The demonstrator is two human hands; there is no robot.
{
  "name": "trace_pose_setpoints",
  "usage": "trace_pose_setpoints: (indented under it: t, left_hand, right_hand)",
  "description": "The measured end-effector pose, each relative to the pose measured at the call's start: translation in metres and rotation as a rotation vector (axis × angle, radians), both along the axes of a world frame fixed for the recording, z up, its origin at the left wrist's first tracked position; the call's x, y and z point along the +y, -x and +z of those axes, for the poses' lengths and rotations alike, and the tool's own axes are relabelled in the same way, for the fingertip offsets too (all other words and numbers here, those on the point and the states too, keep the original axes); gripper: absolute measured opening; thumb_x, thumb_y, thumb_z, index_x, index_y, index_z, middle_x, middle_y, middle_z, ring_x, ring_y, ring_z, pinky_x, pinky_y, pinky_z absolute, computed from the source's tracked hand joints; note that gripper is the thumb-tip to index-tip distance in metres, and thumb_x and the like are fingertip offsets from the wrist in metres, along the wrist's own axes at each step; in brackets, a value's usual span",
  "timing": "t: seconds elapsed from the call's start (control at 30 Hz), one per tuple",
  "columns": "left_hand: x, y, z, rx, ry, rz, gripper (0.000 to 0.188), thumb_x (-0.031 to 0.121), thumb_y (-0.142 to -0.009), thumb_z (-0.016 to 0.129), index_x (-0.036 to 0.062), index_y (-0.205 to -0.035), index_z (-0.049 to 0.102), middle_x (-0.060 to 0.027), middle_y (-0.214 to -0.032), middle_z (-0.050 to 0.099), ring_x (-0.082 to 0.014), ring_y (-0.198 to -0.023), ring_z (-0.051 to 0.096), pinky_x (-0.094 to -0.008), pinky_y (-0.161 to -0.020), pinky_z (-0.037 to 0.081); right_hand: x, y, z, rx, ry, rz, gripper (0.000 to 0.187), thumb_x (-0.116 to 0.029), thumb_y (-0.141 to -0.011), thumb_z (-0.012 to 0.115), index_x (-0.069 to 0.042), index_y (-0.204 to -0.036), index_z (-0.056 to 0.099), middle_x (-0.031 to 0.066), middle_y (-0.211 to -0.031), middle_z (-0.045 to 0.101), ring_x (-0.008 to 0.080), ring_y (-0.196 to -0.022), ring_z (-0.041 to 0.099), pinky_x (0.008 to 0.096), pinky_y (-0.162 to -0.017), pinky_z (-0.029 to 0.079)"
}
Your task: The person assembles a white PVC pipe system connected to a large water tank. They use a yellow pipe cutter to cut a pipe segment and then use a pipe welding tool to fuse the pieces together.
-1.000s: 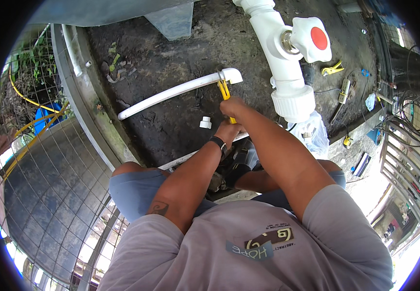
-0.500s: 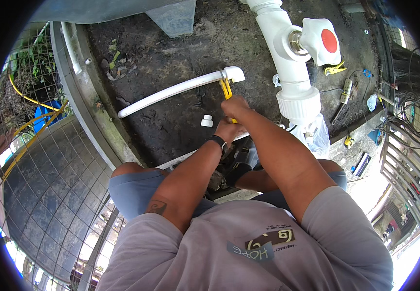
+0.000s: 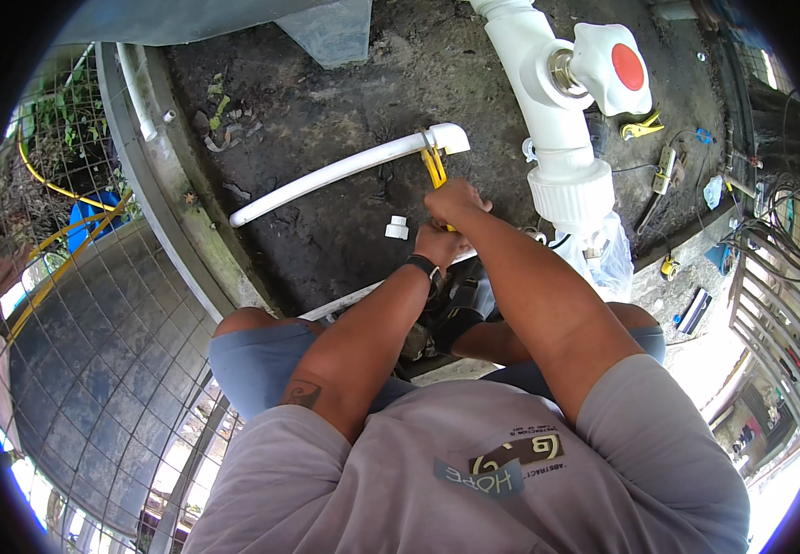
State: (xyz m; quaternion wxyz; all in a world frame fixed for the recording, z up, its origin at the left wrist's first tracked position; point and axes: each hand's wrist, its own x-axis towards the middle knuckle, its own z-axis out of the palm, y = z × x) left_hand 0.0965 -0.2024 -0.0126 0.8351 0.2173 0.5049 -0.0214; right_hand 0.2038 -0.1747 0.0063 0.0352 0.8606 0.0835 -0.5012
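Note:
A long white plastic pipe [image 3: 326, 175] lies on dark ground, with a white elbow fitting [image 3: 451, 138] at its right end. A yellow-handled tool [image 3: 434, 167] has its jaws on the pipe just left of the elbow. My right hand [image 3: 455, 199] is closed around the tool's handles. My left hand [image 3: 438, 244], with a black wristband, sits just below it, also closed on the lower end of the handles. A small white coupling [image 3: 397, 227] lies on the ground left of my hands.
A thick white vertical pipe with a valve [image 3: 562, 111] and a red-capped knob [image 3: 629, 66] stands at the right. Yellow pliers [image 3: 641, 127] and other small tools lie beyond it. A metal mesh fence [image 3: 77, 351] and curved concrete rim [image 3: 178, 231] run along the left.
My hands and the yellow tool keep their place on the pipe near the elbow. The view has shifted slightly, so the valve appears a little more to the right.

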Motion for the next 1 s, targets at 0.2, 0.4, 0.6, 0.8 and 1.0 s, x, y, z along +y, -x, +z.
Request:
trace_pose_setpoints:
  t: [0.2, 0.4, 0.6, 0.8, 1.0]
  left_hand:
    - [-0.001, -0.001, -0.010, -0.023, -0.102, -0.081, 0.023, -0.002, -0.071, 0.077, -0.0039, -0.086, 0.060, -0.0092, -0.077, 0.066, -0.0140, -0.063, 0.063, -0.0285, -0.054, 0.048]
    - [0.007, -0.004, 0.005, -0.026, -0.148, -0.119, 0.018, 0.000, -0.073, 0.075, -0.0037, -0.085, 0.063, -0.0102, -0.079, 0.068, -0.0169, -0.066, 0.065, -0.0310, -0.057, 0.049]
    - [-0.012, -0.004, -0.043, 0.047, -0.588, -0.525, 0.028, 0.019, -0.084, 0.067, -0.0064, -0.095, 0.063, -0.0107, -0.090, 0.070, -0.0217, -0.080, 0.067, -0.0371, -0.069, 0.051]
    - [0.011, -0.012, 0.005, -0.091, -0.062, -0.271, 0.030, 0.026, -0.086, 0.065, 0.0038, -0.106, 0.061, -0.0026, -0.103, 0.064, -0.0164, -0.098, 0.058, -0.0341, -0.086, 0.041]
    - [0.004, 0.000, -0.016, -0.239, -0.027, -0.201, 0.024, 0.022, -0.085, 0.063, 0.0119, -0.107, 0.060, 0.0014, -0.109, 0.059, -0.0110, -0.112, 0.048, -0.0360, -0.097, 0.030]
  right_hand:
    - [0.003, 0.001, 0.012, 0.011, 0.041, 0.017, 0.048, -0.022, -0.072, 0.064, -0.008, -0.118, 0.066, 0.0139, -0.126, 0.063, 0.0300, -0.124, 0.055, 0.0516, -0.107, 0.031]
    - [0.007, -0.001, 0.016, -0.016, 0.053, 0.003, 0.049, -0.029, -0.075, 0.065, -0.008, -0.119, 0.066, 0.0140, -0.129, 0.061, 0.0286, -0.124, 0.055, 0.0471, -0.107, 0.034]
    - [-0.005, -0.002, -0.027, -0.047, -0.046, -0.040, 0.046, -0.025, -0.076, 0.066, -0.005, -0.117, 0.067, 0.0168, -0.123, 0.065, 0.0328, -0.114, 0.062, 0.0470, -0.096, 0.048]
    - [0.016, -0.018, -0.031, 0.089, 0.016, -0.059, 0.043, -0.016, -0.071, 0.071, -0.002, -0.113, 0.068, 0.0180, -0.112, 0.068, 0.0257, -0.102, 0.067, 0.0391, -0.082, 0.054]
    - [0.017, -0.019, -0.038, 0.184, 0.015, -0.128, 0.045, -0.009, -0.069, 0.073, -0.001, -0.113, 0.068, 0.0193, -0.106, 0.068, 0.0243, -0.095, 0.066, 0.0405, -0.079, 0.053]
